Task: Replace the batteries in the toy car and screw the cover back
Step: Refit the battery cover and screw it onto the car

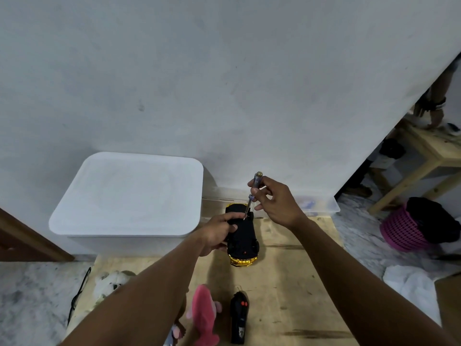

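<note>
White lidded bin [129,196], pink plush toy [203,313], black remote [239,318], pink basket [409,228]

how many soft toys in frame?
3, possibly. A white plush at the board's near-left edge, a pink plush left of the black remote, and a small pink-grey one by the left forearm, mostly hidden. The arms may cover more.

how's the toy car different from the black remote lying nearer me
The toy car lies upside down with gold bodywork showing at its ends; the remote is all black apart from red buttons. The car is held by the left hand; the remote lies untouched. Both rest on the wooden board.
</note>
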A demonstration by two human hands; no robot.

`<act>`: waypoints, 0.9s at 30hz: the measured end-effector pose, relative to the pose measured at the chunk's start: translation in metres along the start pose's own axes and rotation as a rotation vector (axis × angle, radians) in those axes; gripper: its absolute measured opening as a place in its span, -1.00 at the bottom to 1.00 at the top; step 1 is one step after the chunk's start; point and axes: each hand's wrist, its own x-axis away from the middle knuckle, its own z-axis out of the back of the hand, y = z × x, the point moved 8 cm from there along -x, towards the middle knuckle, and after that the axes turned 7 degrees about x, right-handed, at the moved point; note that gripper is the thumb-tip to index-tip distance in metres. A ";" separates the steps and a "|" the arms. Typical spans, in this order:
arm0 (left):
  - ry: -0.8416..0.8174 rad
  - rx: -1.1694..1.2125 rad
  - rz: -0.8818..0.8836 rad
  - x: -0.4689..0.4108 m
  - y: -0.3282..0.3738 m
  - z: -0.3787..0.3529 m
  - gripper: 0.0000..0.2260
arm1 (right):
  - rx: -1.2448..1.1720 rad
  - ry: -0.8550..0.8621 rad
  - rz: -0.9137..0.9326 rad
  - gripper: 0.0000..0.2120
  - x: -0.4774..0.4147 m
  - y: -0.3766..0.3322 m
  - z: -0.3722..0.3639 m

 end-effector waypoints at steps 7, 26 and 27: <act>0.011 0.003 -0.012 -0.002 0.001 -0.001 -0.59 | 0.058 0.091 0.034 -0.94 0.000 0.001 0.003; 0.024 0.001 -0.027 -0.004 -0.001 0.004 -0.60 | 0.120 0.087 0.198 -0.71 0.002 -0.017 0.016; 0.019 0.000 -0.030 -0.004 -0.001 0.002 -0.60 | 0.113 0.106 0.222 -0.72 0.003 -0.022 0.014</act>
